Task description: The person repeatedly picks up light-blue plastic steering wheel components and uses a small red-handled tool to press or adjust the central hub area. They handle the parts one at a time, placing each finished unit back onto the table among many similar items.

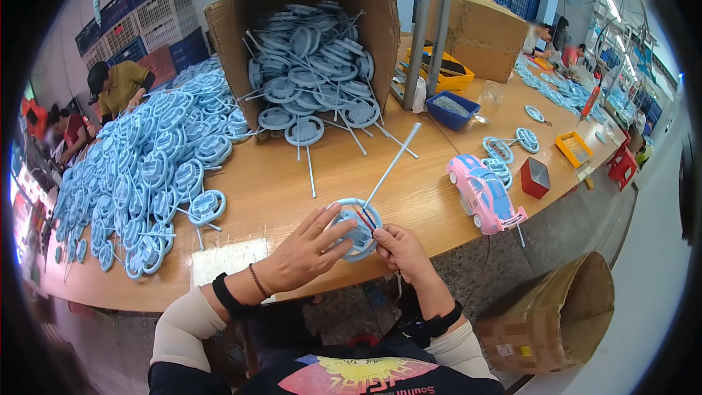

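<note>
Both my hands hold one light blue toy steering wheel (358, 228) with a long pale shaft pointing up and to the right, over the front edge of the wooden bench (292, 175). My left hand (307, 249) grips the wheel's left rim with fingers spread. My right hand (401, 249) pinches its lower right side, where thin red and dark wires show at the hub.
A tipped cardboard box (307, 36) spills more blue wheels at the back. A big heap of wheels (146, 175) covers the left of the bench. A pink and blue toy car (486, 194), a red tray (535, 177) and a blue bin (453, 110) stand right. People work at far left and far right.
</note>
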### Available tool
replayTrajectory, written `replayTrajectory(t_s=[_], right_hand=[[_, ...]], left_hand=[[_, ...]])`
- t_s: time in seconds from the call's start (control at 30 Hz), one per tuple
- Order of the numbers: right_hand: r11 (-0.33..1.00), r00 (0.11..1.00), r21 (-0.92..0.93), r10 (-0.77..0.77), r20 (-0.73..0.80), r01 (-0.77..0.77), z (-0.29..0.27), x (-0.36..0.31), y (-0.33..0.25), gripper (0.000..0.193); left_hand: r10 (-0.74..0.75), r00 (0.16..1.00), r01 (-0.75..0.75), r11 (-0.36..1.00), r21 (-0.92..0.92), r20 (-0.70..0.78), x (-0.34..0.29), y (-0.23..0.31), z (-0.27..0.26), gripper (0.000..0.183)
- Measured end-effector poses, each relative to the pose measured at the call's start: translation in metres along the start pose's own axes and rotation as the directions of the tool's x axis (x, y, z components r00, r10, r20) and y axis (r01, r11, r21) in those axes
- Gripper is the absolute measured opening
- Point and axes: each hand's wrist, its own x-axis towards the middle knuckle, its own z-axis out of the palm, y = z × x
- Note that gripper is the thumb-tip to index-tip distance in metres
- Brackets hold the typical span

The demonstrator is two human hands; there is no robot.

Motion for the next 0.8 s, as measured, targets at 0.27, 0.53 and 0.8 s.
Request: replayTrajectory(t_s=[0.27,0.53,0.8], right_hand=[[0.989,0.991,-0.097,-0.108,0.076,0.115,0.02,-0.02,-0.011,0.019],[0.644,0.948,-0.729,-0.319,0.021,0.233,0.031,-0.038,-0.013,0.026],[0.619,0.934,-0.723,-0.343,0.103,0.308,0.031,-0.03,-0.013,0.024]], left_hand=[[-0.654,0.615,0.34,-0.283,-0.897,0.44,-0.016,0.011,0.002,0.027],[-0.765,0.476,0.114,-0.435,-0.893,0.433,-0.03,0.018,0.024,0.028],[-0.761,0.484,0.113,-0.435,-0.893,0.432,-0.031,0.025,0.02,0.029]])
